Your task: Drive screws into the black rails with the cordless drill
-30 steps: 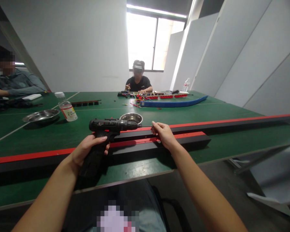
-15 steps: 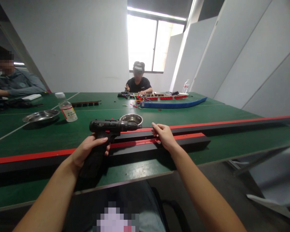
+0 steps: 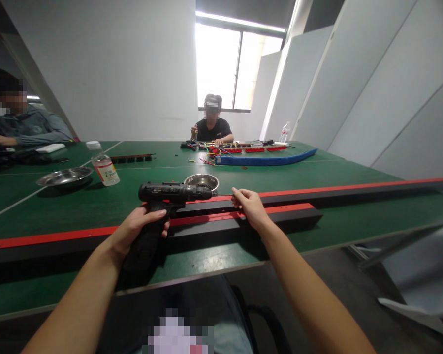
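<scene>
A black cordless drill (image 3: 166, 193) is in my left hand (image 3: 142, 223), with the fingers wrapped round its handle and its long thin bit (image 3: 222, 195) pointing right. My right hand (image 3: 248, 204) is closed in a pinch at the bit's tip. Whatever sits between those fingertips, perhaps something small, is too hidden to name. Below and behind the drill lie two long black bars with red top faces, the nearer bar (image 3: 206, 231) and the farther bar (image 3: 339, 197). Just behind the drill stands a steel bowl (image 3: 217, 184) with small dark pieces in it.
On the green table (image 3: 155, 169) stand a shallow steel dish (image 3: 51, 178) and a labelled plastic bottle (image 3: 106, 169). Farther back are a curved blue strip (image 3: 266, 160) and tangled wires with red parts (image 3: 239, 149). One person (image 3: 212, 128) sits opposite, another (image 3: 29, 125) at left.
Both hands and the drill keep nearly the same pose. The whole view has shifted very slightly, and the hand of the person opposite has moved a little.
</scene>
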A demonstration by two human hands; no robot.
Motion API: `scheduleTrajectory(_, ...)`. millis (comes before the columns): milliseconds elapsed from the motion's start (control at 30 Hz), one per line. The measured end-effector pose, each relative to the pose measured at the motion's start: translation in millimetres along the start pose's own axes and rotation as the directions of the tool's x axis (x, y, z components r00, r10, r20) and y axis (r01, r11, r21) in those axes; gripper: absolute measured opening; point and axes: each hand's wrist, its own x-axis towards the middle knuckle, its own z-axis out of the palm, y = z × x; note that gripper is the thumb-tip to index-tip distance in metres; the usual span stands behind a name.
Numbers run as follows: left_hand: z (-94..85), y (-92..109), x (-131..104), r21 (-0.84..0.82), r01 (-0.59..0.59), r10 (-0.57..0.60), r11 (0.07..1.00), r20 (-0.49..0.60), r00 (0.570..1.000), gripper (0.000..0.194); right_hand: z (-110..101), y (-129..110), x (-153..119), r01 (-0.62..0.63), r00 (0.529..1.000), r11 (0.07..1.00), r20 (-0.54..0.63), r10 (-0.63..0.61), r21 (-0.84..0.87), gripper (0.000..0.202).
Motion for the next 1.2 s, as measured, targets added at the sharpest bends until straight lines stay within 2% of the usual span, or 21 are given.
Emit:
scheduleTrajectory(300, -4.7, -3.4, 2.8, 0.021, -0.002, 0.001, 1.000, 0.017, 1.000, 0.030, -1.0, -3.0, -1.2, -0.013, 0.999, 1.000, 0.039, 0.012, 0.027, 0.049)
scheduleTrajectory(467, -2.3, -3.0, 1.1, 0.047, -0.039, 0.040, 0.998, -0.006, 0.999, 0.029, -1.0, -2.6, -0.4, -0.005, 0.998, 0.999, 0.063, 0.002, 0.035, 0.051)
scheduleTrajectory(733, -0.8, -9.0, 1.4, 0.134, -0.204, 0.204, 0.970, 0.016, 0.979, 0.032, -3.8, 1.6, 1.5, -0.037, 0.997, 0.992, 0.078, 0.028, 0.118, 0.048)
scheduleTrajectory(900, 2.2, -9.0, 2.0, 0.249, -0.297, 0.293, 0.922, 0.053, 0.955, 0.028, -6.2, 3.5, 2.5, -0.095, 0.992, 0.974, 0.096, 0.076, 0.204, 0.045)
scheduleTrajectory(1033, 4.9, 1.7, -2.3, 0.338, -0.330, 0.326, 0.882, 0.070, 0.943, 0.024, -6.5, 3.0, 2.4, -0.105, 0.990, 0.970, 0.117, 0.081, 0.220, 0.045)
scheduleTrajectory(1200, 0.3, 40.2, -10.0, 0.508, -0.299, 0.290, 0.808, 0.098, 0.952, 0.027, -5.4, 1.7, 0.8, -0.083, 0.991, 0.980, 0.119, 0.061, 0.183, 0.042)
